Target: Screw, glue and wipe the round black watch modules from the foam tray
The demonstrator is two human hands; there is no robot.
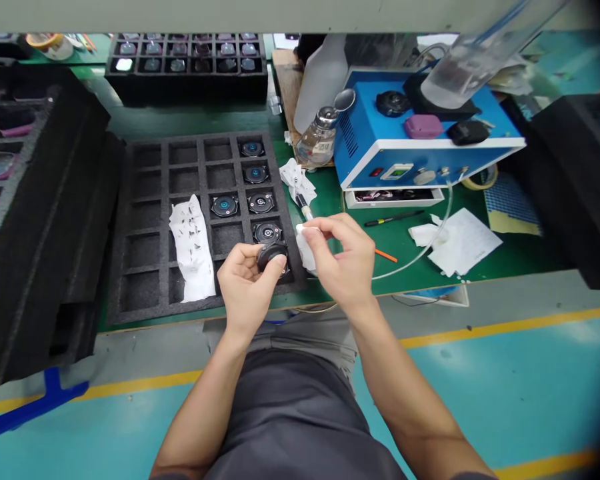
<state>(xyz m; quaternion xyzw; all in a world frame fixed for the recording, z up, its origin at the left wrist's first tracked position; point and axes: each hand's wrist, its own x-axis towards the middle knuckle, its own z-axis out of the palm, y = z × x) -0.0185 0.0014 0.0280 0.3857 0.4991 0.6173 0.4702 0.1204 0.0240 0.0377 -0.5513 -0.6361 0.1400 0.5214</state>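
My left hand (247, 283) is closed on a round black watch-like part (271, 255), held above the lower right corner of a black foam tray (145, 293). Several similar round parts sit in the tray's right compartments, such as one (267, 232) just beyond my fingers. Pinched in my right hand (343, 257), right of the tray, is a small white piece (301, 228), perhaps a wipe. A pen-like tool (304, 205) lies beyond those fingertips on a crumpled tissue (295, 175). A white cloth strip (193, 250) with dark bits rests across the tray.
A blue machine (400, 160) stands at the back right, a clear tube (443, 227) looping from it. Beside it are a glass bottle (317, 143) and a white bottle (323, 80). Black foam stacks (75, 173) rise at left. White papers (465, 243) lie at right.
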